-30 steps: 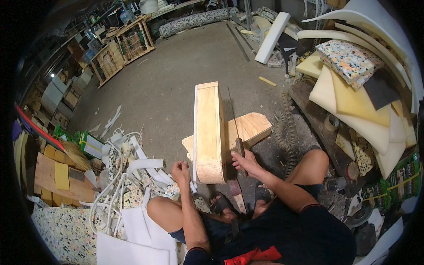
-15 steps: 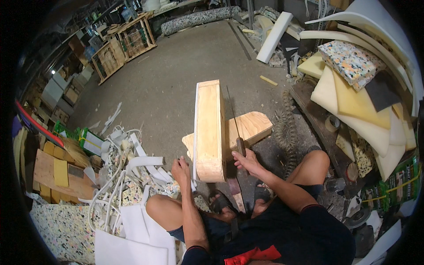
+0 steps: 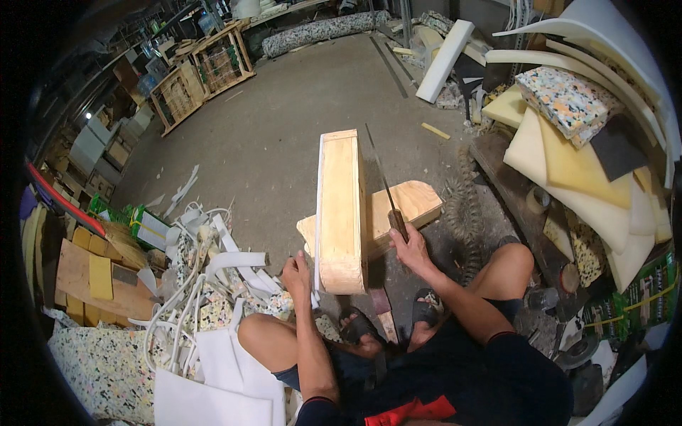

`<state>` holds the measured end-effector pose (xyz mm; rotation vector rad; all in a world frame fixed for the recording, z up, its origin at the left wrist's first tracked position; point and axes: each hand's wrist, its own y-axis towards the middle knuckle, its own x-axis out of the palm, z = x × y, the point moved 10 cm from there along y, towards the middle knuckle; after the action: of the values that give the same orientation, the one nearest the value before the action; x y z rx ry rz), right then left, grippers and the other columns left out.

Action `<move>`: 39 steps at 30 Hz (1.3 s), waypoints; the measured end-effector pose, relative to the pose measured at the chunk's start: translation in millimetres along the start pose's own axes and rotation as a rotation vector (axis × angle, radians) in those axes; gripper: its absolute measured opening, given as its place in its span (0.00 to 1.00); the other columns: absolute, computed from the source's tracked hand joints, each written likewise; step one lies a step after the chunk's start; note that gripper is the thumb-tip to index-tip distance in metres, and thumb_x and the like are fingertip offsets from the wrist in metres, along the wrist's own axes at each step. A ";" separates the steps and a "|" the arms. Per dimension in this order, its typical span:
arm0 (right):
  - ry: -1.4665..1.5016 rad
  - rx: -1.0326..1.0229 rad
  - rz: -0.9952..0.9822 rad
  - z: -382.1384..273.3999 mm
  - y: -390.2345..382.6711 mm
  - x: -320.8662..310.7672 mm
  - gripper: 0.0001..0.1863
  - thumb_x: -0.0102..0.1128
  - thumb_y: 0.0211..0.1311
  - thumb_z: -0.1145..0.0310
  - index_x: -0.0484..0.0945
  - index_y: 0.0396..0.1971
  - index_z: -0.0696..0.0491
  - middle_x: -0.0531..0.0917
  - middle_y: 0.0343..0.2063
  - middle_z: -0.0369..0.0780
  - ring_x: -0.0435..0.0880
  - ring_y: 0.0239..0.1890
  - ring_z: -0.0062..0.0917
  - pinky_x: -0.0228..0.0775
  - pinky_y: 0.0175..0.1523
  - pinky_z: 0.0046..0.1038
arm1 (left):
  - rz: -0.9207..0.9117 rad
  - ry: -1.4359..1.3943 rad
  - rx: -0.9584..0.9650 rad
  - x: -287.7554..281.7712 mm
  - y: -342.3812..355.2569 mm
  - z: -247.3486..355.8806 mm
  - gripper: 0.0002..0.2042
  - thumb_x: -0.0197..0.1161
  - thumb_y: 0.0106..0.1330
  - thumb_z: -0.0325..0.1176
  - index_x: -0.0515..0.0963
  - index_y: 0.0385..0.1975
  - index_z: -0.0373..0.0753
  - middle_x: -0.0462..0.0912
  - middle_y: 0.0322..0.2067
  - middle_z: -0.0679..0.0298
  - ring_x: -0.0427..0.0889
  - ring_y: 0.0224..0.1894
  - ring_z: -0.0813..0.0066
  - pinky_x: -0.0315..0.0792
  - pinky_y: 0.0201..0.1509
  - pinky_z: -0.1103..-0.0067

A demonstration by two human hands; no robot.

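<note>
An upright-sided plywood box (image 3: 341, 206) with a rounded near end and a white layer along its left side sits crosswise on another plywood piece (image 3: 413, 202). My right hand (image 3: 410, 252), right of the box, is closed on the wooden handle of a long, thin-bladed knife (image 3: 384, 181), its blade pointing away from me. My left hand (image 3: 297, 277) is beside the box's near left side, fingers curled; what they hold, if anything, is too small to make out.
White offcuts and cords (image 3: 220, 277) pile up at left, beside green packages (image 3: 149, 231). Stacked foam sheets (image 3: 568, 170) lie on a low bench at right, with a coiled hose (image 3: 465, 213) alongside. Wooden frames (image 3: 213, 67) and a speckled foam roll (image 3: 323, 35) stand farther back.
My right hand and the knife have moved forward, away from me, with the blade tip higher in the picture. My left hand has shifted slightly forward and right along the box's side.
</note>
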<state>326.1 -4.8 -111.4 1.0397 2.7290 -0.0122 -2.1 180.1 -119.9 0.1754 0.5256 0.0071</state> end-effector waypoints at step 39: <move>-0.221 -0.286 0.124 -64.1 -9.3 -14.9 0.21 0.62 0.61 0.60 0.76 0.46 0.63 0.83 0.36 0.57 0.84 0.42 0.51 0.75 0.46 0.43 | -0.131 0.153 0.005 4.1 -3.3 19.5 0.22 0.59 0.65 0.47 0.83 0.38 0.29 0.84 0.33 0.43 0.84 0.39 0.49 0.74 0.45 0.63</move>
<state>317.9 -16.1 -46.4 1.0513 2.3784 0.2595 11.1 173.8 -106.0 0.1460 0.6885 -0.1092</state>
